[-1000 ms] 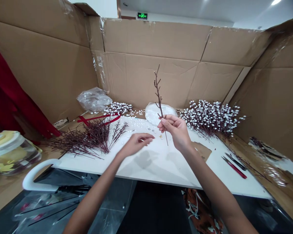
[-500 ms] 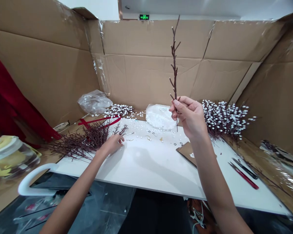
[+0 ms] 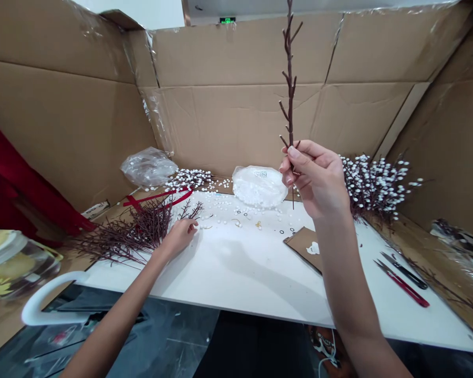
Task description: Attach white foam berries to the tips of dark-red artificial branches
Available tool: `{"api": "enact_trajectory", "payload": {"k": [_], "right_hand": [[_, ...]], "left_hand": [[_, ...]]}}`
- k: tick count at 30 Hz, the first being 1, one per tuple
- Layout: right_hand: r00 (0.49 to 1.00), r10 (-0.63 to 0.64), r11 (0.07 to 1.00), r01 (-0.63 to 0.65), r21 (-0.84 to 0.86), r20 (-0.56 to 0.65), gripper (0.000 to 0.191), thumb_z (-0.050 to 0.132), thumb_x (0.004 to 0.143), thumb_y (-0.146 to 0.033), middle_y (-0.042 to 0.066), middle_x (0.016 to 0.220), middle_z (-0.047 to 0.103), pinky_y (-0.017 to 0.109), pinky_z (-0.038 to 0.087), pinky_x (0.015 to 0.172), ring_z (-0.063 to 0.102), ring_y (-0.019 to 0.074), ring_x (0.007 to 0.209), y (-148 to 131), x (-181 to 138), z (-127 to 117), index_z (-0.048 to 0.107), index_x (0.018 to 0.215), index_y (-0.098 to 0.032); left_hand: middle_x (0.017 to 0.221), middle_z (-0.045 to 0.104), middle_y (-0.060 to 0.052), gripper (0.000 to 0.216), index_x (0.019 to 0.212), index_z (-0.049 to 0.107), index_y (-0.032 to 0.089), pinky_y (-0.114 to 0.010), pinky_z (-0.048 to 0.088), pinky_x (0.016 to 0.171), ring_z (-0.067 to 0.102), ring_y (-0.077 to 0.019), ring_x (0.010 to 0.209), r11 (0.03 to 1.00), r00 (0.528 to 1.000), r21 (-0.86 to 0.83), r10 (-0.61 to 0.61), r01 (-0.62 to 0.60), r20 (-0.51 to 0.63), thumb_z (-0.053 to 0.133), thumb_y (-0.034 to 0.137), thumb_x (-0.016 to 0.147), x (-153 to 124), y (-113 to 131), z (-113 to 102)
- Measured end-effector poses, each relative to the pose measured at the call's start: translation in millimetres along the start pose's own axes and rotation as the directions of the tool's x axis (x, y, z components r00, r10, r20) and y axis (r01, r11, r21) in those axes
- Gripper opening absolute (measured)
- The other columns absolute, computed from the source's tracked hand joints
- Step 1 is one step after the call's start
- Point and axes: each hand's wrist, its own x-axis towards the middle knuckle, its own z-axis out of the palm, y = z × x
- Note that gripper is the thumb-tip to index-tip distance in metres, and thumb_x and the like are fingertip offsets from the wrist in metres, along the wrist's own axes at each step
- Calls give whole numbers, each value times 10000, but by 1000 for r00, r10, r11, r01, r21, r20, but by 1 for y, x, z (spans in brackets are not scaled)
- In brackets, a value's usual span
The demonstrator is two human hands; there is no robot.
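My right hand (image 3: 319,176) is raised above the table, thumb and fingers pinching a bare brown artificial branch (image 3: 289,89) near its lower end. The branch stands upright with short stubby side twigs, and its tip reaches the top edge of the view. Its thin stem end pokes out below my fingers. Low over the left part of the table, my left hand (image 3: 181,233) has its fingers curled; whatever may be inside them is hidden. Right beside it lies a heap of bare brown branches (image 3: 142,231), with some twig tips (image 3: 189,211) showing just behind the fingers.
A clear bag of white beads (image 3: 259,188) sits at the back of the white table (image 3: 236,273), loose beads around it. White-budded branches (image 3: 378,184) lie at right, near red-handled scissors (image 3: 404,286) and a brown card (image 3: 304,248). Cardboard walls (image 3: 236,115) enclose the table.
The view has tilted slightly downward. My right hand with the branch appears a little higher and further right in the view. My left hand stays beside the heap, fingers still curled.
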Motion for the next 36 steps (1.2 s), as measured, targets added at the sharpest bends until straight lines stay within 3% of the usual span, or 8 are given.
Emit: {"api": "enact_trajectory", "payload": {"k": [5, 8, 14, 25, 36], "right_hand": [[998, -52, 999, 53, -4, 20, 91, 661, 767, -283, -41, 608, 585, 212, 393, 424, 468, 44, 450, -3, -1, -4, 613, 742, -210], [997, -77, 997, 78, -21, 23, 94, 650, 777, -288, -41, 624, 584, 216, 393, 425, 470, 41, 452, -4, -1, -5, 602, 750, -211], [995, -97, 995, 97, -33, 0, 85, 642, 780, -276, -42, 633, 589, 218, 402, 425, 475, 40, 453, -7, 1, -10, 594, 749, -213], [995, -101, 993, 101, -63, -7, 97, 634, 785, -295, -49, 636, 589, 203, 396, 427, 480, 30, 456, -7, 4, -15, 598, 774, -205], [994, -109, 989, 109, -96, 3, 157, 647, 770, -363, -42, 646, 583, 206, 395, 429, 492, 39, 474, -5, 5, -18, 603, 796, -214]], "left_hand": [[992, 691, -152, 282, 940, 685, 130, -301, 423, 838, 607, -260, 973, 999, 1000, 18, 29, -29, 3, 467, 213, 782, 16, 2, 13], [897, 702, -134, 227, 794, 696, 151, -297, 428, 821, 614, -248, 916, 999, 999, 24, 37, -37, 12, 474, 190, 761, 23, 5, 16], [773, 702, -100, 211, 739, 681, 161, -295, 436, 742, 621, -231, 781, 999, 999, -3, 41, -41, -13, 472, 180, 722, 30, 11, 6], [840, 726, -72, 268, 853, 691, 150, -277, 464, 715, 628, -195, 760, 983, 997, -166, 73, -78, -36, 500, 296, 735, 40, 26, 12], [898, 740, -78, 277, 834, 724, 177, -301, 461, 753, 646, -221, 805, 983, 996, -163, 78, -83, -36, 488, 281, 734, 51, 25, 22]]}}
